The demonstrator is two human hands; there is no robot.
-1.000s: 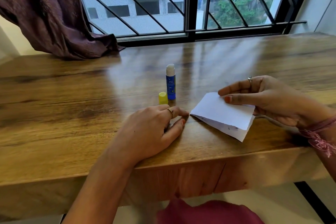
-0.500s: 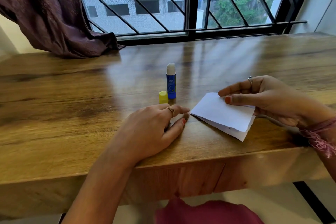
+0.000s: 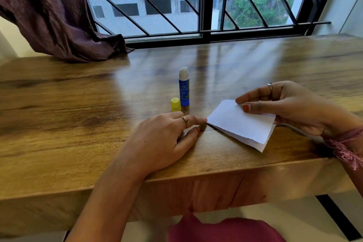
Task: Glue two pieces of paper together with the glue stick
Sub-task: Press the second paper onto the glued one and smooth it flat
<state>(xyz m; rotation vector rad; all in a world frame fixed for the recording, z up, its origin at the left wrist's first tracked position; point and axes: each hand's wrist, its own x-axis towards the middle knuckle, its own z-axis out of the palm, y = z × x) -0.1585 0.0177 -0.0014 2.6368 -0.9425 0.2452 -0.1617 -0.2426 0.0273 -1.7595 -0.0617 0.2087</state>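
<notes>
At far left we see a purple curtain point(image 3: 59, 17) drooping onto the back of the wooden desk point(image 3: 59, 124), under a barred window point(image 3: 204, 2). Moving right, our left hand point(image 3: 167, 139) lies palm down on the desk near its front edge, fingers loose and only slightly bent, holding nothing, so that grip is apart; a ring point(image 3: 185, 119) sits on one finger, and the fingertips reach the left corner of the paper point(image 3: 239, 124). Just behind that hand stands the yellow cap point(image 3: 175, 104), off the stick and upright on the desk, and touching or almost touching its right side stands the blue glue stick point(image 3: 184, 89), upright, its white glue exposed at the top. Further right, the paper, two white layers lying one over the other, rests at a slant on the desk, the near edge ragged. Our right hand point(image 3: 290, 108) holds it at its far right corner, thumb on top and fingers behind and beneath, so this grip is clamped on the paper. A ring shows on that hand too, and a frayed pink band point(image 3: 345, 147) wraps the wrist at far right.
</notes>
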